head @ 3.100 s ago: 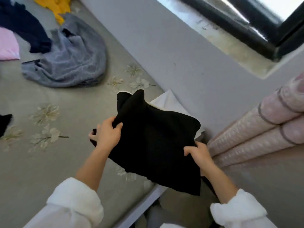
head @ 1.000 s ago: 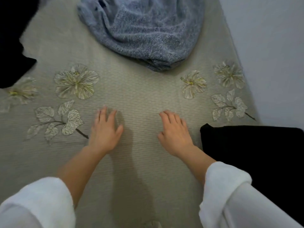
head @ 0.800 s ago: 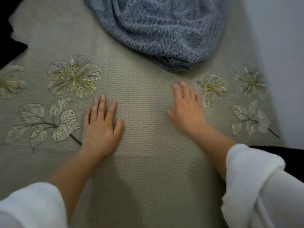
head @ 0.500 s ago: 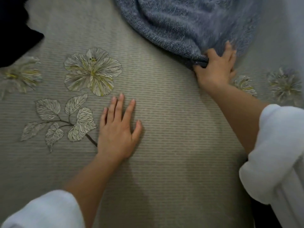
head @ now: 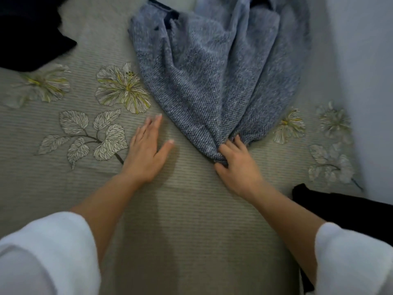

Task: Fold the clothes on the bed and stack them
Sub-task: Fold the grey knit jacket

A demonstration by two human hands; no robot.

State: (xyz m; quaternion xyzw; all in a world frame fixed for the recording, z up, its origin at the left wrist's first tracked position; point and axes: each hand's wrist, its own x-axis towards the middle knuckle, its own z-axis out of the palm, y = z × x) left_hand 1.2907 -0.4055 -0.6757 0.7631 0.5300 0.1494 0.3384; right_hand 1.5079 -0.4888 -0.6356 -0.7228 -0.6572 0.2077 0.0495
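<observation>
A grey-blue knitted garment (head: 214,75) lies stretched down the middle of the bed (head: 182,220), bunched to a point at its near end. My right hand (head: 238,165) grips that bunched end. My left hand (head: 147,151) rests flat on the bedcover just left of the garment, fingers straight, holding nothing. A folded black garment (head: 348,211) lies at the right by my right forearm, partly hidden by my white sleeve.
Dark clothing (head: 29,37) lies at the top left corner of the bed. A pale wall (head: 365,71) runs along the right side. The bedcover is beige with printed flowers and leaves (head: 121,88).
The black garment was set down at the right. My right hand reached up, took hold of the grey-blue garment's edge and dragged it toward me. My left hand stayed flat on the bed.
</observation>
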